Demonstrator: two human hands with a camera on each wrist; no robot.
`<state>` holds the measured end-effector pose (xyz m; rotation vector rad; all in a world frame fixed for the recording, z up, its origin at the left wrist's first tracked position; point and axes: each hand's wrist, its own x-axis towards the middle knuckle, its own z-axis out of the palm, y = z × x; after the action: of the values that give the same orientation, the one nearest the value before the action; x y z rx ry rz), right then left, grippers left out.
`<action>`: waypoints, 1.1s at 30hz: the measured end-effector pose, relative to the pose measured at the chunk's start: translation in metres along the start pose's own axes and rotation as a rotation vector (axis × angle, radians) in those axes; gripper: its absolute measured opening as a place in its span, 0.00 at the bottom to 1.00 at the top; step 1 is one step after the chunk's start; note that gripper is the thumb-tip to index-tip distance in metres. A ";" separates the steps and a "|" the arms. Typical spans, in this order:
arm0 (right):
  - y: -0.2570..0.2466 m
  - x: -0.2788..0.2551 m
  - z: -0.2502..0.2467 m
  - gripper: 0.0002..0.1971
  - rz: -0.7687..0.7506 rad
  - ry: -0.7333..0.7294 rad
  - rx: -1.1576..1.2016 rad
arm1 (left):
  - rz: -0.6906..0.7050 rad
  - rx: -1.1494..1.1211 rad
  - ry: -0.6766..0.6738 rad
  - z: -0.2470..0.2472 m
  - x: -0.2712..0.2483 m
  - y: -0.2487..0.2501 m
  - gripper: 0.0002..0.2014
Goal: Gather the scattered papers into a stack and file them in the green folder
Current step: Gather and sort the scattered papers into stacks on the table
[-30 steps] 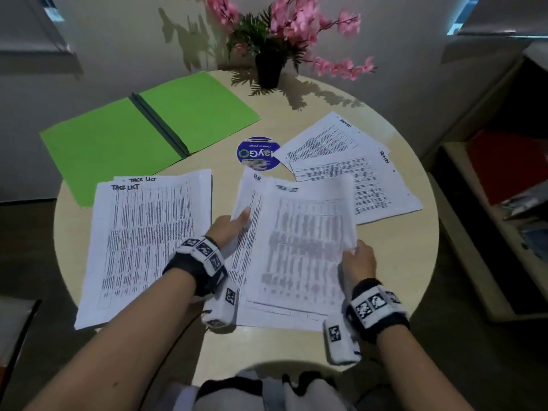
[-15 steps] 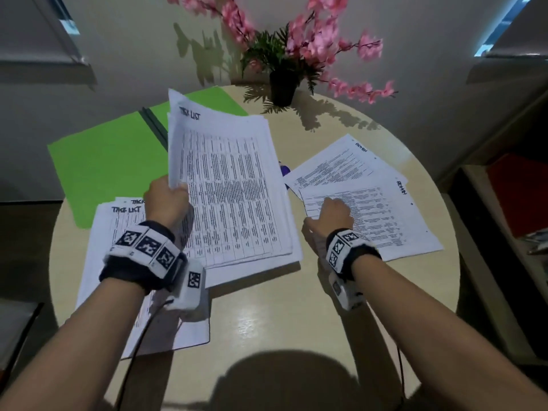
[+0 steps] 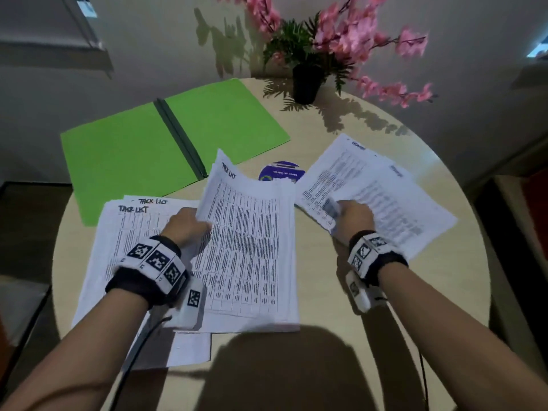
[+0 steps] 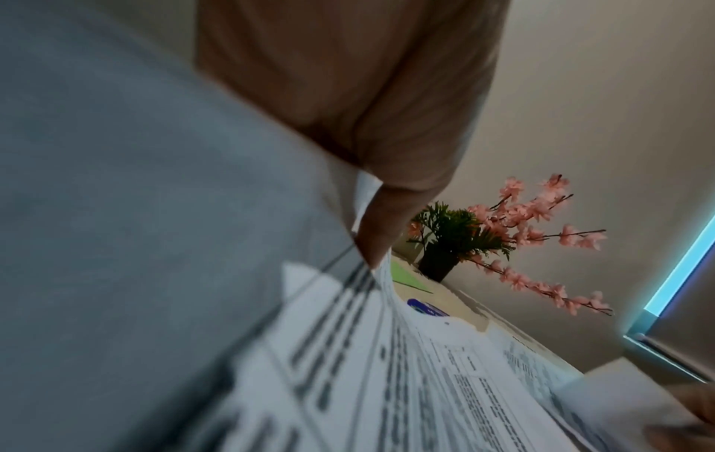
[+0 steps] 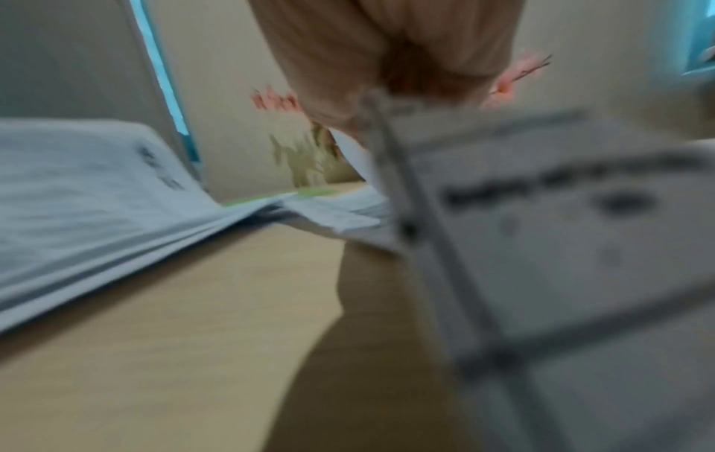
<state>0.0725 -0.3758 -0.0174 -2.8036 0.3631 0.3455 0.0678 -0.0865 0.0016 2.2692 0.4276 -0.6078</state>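
Mid-frame, left hand (image 3: 186, 226) pinches a sheaf of papers (image 3: 249, 247); right hand (image 3: 354, 216) apparently grips blurred sheets (image 3: 382, 191) at right; green folder (image 3: 166, 143) open upper left on bench (image 3: 326, 292).

Bright green folder (image 3: 142, 149) with a darker green spine, white papers (image 3: 252, 247) printed with black tables, pale beige table (image 3: 341, 120), pink blossoms (image 3: 355, 40) over green leaves in a black pot (image 3: 307, 83), blue round sticker (image 3: 281, 172), black-and-white checkered wristbands (image 3: 151, 259)

Dim room, hard shadows across the table (image 3: 326, 366), wide-angle bending at the edges, wrist views heavily motion-blurred.
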 end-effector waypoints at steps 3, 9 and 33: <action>-0.027 -0.049 0.017 0.22 -0.152 0.035 0.370 | -0.069 -0.127 -0.076 0.011 -0.006 0.009 0.10; -0.082 -0.123 0.057 0.18 -0.524 -0.312 0.437 | -0.118 -0.448 -0.314 0.030 -0.020 0.009 0.47; 0.043 -0.115 0.063 0.15 0.061 -0.048 0.546 | 0.019 -0.077 0.094 0.056 -0.008 0.033 0.04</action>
<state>-0.0602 -0.3719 -0.0561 -2.2509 0.4537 0.2753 0.0601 -0.1503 -0.0098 2.2317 0.4673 -0.4686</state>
